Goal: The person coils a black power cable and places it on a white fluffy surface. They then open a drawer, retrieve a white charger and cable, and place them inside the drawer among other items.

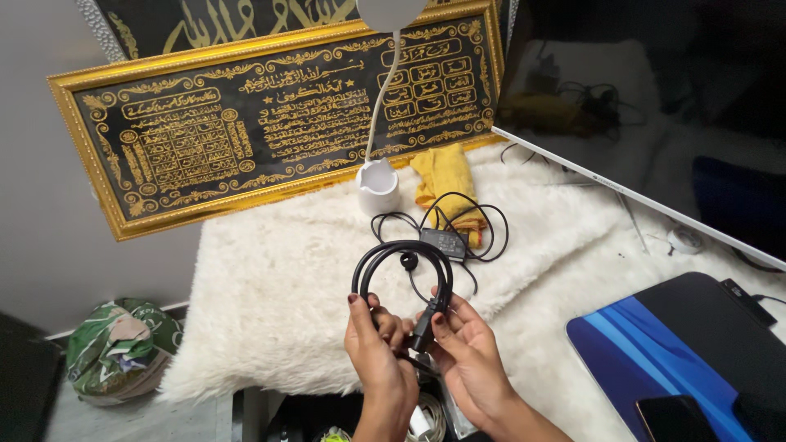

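Both hands hold a looped black cable (401,270) just above the near edge of the white fur (286,270). The left hand (378,344) is closed around the loop's lower side; the right hand (467,352) pinches the plug (424,330) between thumb and fingers. Beyond the hands the cable runs to a power brick (443,242) (in a loose tangle). A tug could probably drag the brick, snag the tangle, or let the loop spring open if either grip loosens.

Glossy black rubbery cable (399,255), fluffy rug (270,270)
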